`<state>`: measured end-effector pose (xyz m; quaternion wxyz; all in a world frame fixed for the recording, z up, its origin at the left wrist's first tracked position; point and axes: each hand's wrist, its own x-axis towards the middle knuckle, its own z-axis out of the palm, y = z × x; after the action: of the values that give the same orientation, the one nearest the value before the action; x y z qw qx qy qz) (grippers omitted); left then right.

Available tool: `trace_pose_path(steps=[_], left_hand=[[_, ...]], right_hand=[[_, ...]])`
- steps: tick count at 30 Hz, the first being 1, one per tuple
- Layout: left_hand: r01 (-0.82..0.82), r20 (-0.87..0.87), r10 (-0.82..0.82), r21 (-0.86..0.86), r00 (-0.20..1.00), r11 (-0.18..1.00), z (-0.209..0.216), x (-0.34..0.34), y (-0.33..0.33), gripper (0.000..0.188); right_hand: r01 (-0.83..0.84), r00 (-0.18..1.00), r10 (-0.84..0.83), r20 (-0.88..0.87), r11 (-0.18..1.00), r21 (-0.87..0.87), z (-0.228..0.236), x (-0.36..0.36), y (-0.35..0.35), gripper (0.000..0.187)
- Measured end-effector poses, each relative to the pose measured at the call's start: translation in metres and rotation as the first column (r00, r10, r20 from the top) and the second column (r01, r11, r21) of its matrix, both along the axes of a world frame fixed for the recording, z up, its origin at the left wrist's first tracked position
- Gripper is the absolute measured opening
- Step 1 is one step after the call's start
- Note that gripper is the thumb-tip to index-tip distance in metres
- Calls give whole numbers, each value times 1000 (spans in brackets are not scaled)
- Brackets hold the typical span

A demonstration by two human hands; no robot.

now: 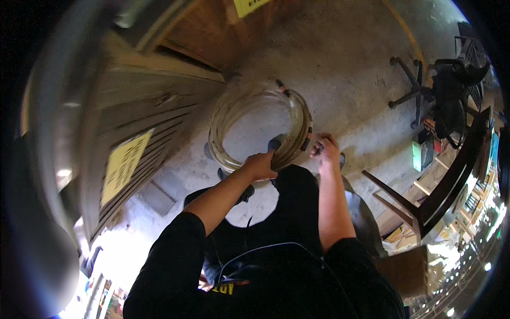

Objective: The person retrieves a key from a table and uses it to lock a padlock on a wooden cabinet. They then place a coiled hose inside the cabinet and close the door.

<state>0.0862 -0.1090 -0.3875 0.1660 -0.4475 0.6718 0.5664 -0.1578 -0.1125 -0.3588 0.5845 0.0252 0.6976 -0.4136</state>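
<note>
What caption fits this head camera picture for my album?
Left hand grips a pale coiled hose over the concrete floor, right hand pinching its end.

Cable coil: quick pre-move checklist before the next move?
1. Left hand closed on the coil: ok.
2. Loops bundled together in one ring: ok.
3. Right hand pinching a small dark piece beside the coil: ok; what the piece is: cannot tell.
4. Concrete floor under the coil free of snags: ok.
5. Wheeled chair base apart from the coil: ok.
6. Loose cable end located: cannot tell.
</note>
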Motion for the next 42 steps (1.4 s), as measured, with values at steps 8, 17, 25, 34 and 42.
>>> trace_pose_path(steps=[8, 17, 25, 34, 42], left_hand=[[319, 126, -295, -272, 947, 908, -300, 13, 3, 65], [210, 3, -249, -545, 969, 812, -317, 32, -30, 54], [-774, -708, 559, 28, 431, 633, -11, 105, -103, 17], [-699, -753, 557, 185, 351, 691, -17, 133, -82, 10], [-765, -722, 533, 9, 441, 644, -1, 143, -74, 8]], right_hand=[[-124, 988, 102, -114, 971, -205, -90, -29, -33, 10], [60, 827, 309, 469, 782, -620, -97, 57, -121, 30], [89, 903, 233, 362, 722, -686, -42, 169, -108, 32], [4, 828, 448, 337, 596, -803, -32, 215, -76, 38], [-497, 865, 293, -406, 406, -766, -24, 208, -70, 38]])
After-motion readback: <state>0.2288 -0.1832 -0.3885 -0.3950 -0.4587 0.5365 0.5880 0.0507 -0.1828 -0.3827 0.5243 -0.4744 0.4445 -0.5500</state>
